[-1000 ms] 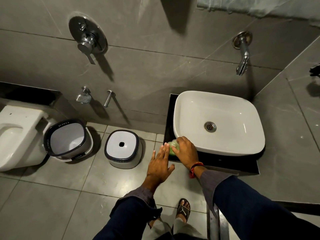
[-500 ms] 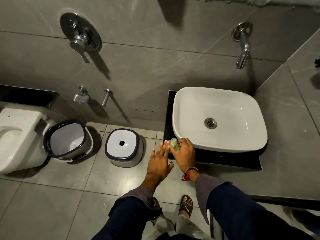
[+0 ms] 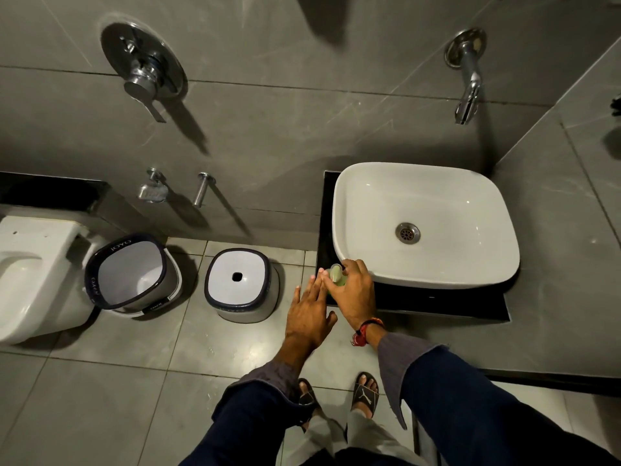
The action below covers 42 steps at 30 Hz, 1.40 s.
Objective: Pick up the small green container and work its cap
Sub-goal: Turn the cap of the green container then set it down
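The small green container [image 3: 337,276] stands at the front left corner of the black counter [image 3: 437,302], just left of the white basin [image 3: 425,223]. Its pale round cap faces up between my fingers. My right hand [image 3: 356,294] is wrapped around the container from the right, hiding most of its body. My left hand [image 3: 309,314] is beside it on the left, fingers straight and spread, fingertips touching or nearly touching the container's left side.
A wall tap [image 3: 468,72] hangs above the basin. On the floor to the left stand a white stool with a hole [image 3: 240,285], an open bin [image 3: 132,272] and a toilet [image 3: 30,274]. Shower controls [image 3: 144,70] are on the wall.
My right hand has shifted its grip so the container's pale cap now shows between the fingers. My left hand has come closer to it.
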Available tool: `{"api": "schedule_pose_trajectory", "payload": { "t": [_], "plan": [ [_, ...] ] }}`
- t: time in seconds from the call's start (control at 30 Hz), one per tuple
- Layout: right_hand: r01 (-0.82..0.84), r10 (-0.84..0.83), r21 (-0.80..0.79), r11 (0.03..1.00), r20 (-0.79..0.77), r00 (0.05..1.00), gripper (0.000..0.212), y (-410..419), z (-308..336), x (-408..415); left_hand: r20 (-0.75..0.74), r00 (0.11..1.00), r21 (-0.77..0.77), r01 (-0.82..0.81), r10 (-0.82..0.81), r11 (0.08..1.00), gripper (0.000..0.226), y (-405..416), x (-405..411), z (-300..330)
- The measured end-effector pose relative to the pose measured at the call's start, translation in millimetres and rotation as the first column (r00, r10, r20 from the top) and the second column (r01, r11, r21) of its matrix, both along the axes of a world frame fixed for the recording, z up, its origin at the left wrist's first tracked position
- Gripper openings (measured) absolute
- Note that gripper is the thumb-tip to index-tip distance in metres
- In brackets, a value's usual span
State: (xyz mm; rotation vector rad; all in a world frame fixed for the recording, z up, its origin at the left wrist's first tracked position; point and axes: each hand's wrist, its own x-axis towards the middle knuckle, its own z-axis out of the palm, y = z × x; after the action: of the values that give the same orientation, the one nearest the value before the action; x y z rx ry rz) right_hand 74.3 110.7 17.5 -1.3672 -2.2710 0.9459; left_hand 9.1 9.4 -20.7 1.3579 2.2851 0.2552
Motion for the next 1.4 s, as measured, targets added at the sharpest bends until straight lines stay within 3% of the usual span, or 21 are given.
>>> {"api": "schedule_pose_trajectory", "payload": {
  "t": [0.1, 0.2, 0.37, 0.5, 0.57, 0.7, 0.87, 0.97, 1.1, 1.27, 1.4],
  "plan": [
    [-0.045, 0.045, -0.006, 0.999, -0.015, 0.999, 0.041, -6, 1, 0, 0.004, 1.0, -0.009, 0.001, 0.0, 1.0, 0.088, 1, 0, 1],
    [0.034, -0.034, -0.035, 0.999, 0.003, 0.999, 0.031, 0, 2, -2, -0.021, 1.0, -0.013, 0.001, -0.001, 1.0, 0.09, 1, 1, 1],
    [-0.045, 0.045, -0.035, 0.998, -0.019, 0.999, 0.046, 2, 4, 3, -0.034, 0.999, -0.019, -0.005, 0.004, 1.0, 0.089, 3, 2, 2],
    [-0.041, 0.041, -0.014, 0.999, -0.013, 0.999, 0.03, 1, -4, 6, -0.049, 0.999, -0.037, 0.001, -0.003, 0.999, 0.09, 2, 3, 2],
    [0.002, -0.002, -0.031, 1.0, -0.01, 1.0, 0.032, 3, -4, 5, -0.051, 0.999, -0.037, 0.001, -0.003, 0.999, 0.09, 2, 3, 3],
    [-0.08, 0.08, -0.003, 0.997, -0.054, 0.995, 0.042, -4, -6, 8, -0.062, 0.998, -0.046, 0.01, -0.013, 0.999, 0.089, 2, 4, 4],
    [0.033, -0.035, -0.06, 0.998, -0.032, 0.999, 0.032, 4, -4, 6, -0.083, 0.996, -0.067, 0.01, -0.016, 0.998, 0.091, 2, 5, 3],
    [-0.01, 0.007, -0.053, 0.999, -0.061, 0.998, 0.04, 3, -2, 6, -0.093, 0.996, -0.064, 0.011, -0.017, 0.998, 0.09, 3, 6, 2],
    [0.014, -0.017, -0.053, 0.999, -0.062, 0.998, 0.027, 0, -2, 3, -0.095, 0.995, -0.072, 0.015, -0.022, 0.997, 0.089, 4, 6, 0],
    [-0.014, 0.013, -0.035, 0.999, -0.026, 1.0, 0.038, 2, -1, 2, -0.102, 0.995, -0.062, 0.014, -0.021, 0.998, 0.089, 3, 7, 1],
    [-0.017, 0.016, -0.016, 1.0, -0.021, 1.0, 0.031, 2, -3, 2, -0.095, 0.995, -0.05, 0.006, -0.011, 0.999, 0.092, 3, 8, 1]
  ]
}}
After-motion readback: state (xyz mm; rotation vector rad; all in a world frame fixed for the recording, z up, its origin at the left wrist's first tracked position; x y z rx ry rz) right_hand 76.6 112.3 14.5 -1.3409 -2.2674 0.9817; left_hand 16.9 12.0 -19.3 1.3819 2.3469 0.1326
